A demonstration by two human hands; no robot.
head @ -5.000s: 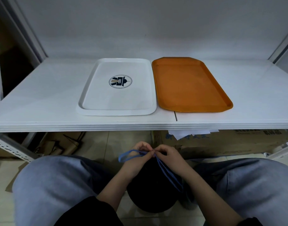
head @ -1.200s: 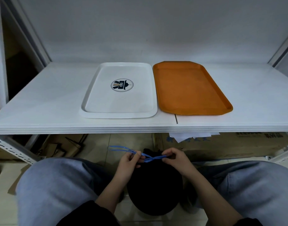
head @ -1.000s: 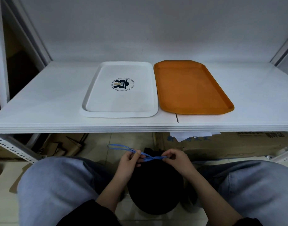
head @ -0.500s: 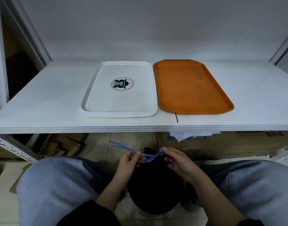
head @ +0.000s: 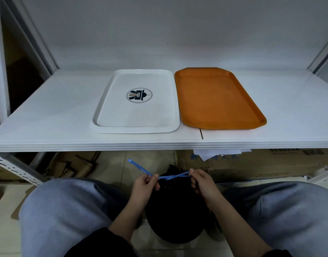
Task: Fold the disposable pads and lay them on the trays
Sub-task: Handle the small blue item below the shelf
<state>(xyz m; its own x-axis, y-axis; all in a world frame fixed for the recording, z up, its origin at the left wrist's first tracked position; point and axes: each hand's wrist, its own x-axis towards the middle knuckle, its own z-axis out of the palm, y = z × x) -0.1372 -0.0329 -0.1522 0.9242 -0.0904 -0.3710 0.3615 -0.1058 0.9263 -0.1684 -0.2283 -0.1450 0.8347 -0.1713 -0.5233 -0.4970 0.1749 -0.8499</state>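
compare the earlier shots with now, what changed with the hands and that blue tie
The hands have drawn apart: the left hand and right hand each pinch an end of the blue tie and have pulled it from loose loops into a taut line with a small knot over the black bag. White tray and orange tray stay put, both bare.

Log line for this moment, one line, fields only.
left hand: pinches blue tie | right hand: pinches other end | black bag: tied, on floor | white tray, orange tray: bare
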